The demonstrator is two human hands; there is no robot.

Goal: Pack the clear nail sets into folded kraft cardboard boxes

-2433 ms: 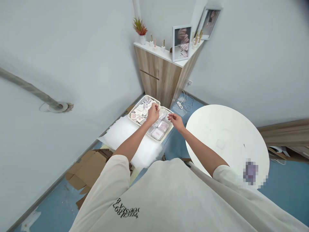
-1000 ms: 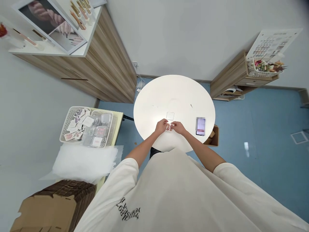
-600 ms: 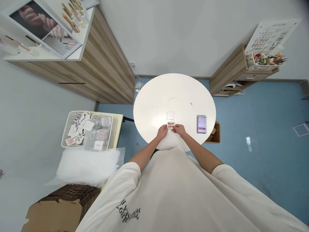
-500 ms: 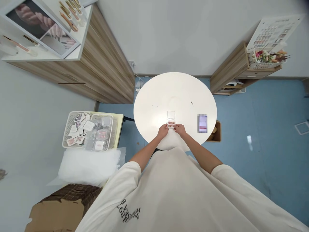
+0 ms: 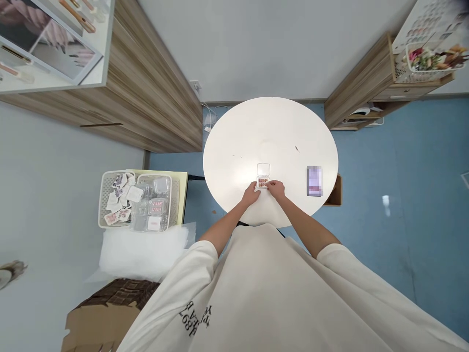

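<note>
A small clear plastic case (image 5: 263,169) lies with its lid hinged up, away from me, on the white oval table (image 5: 269,122). Rows of reddish-brown press-on nails (image 5: 263,182) sit on a white card inside its near half. My left hand (image 5: 251,194) is closed at the case's left and lower-left edge, thumb along the near side. From the other side, my right hand (image 5: 277,189) pinches the right edge of the case, its fingertips close to the nails. Small details between the fingertips are too tiny to make out.
A phone (image 5: 314,181), its screen blurred, lies at the table's right. To the left, white baskets (image 5: 102,195) hold cards and clear cases, beside white packing sheets (image 5: 142,252) and a cardboard box (image 5: 98,325). Wooden cabinets (image 5: 157,98) stand behind.
The view has shifted slightly as my head moved. My right hand's fingers have moved a little up the case's right side, while my left hand stays at the left edge.
</note>
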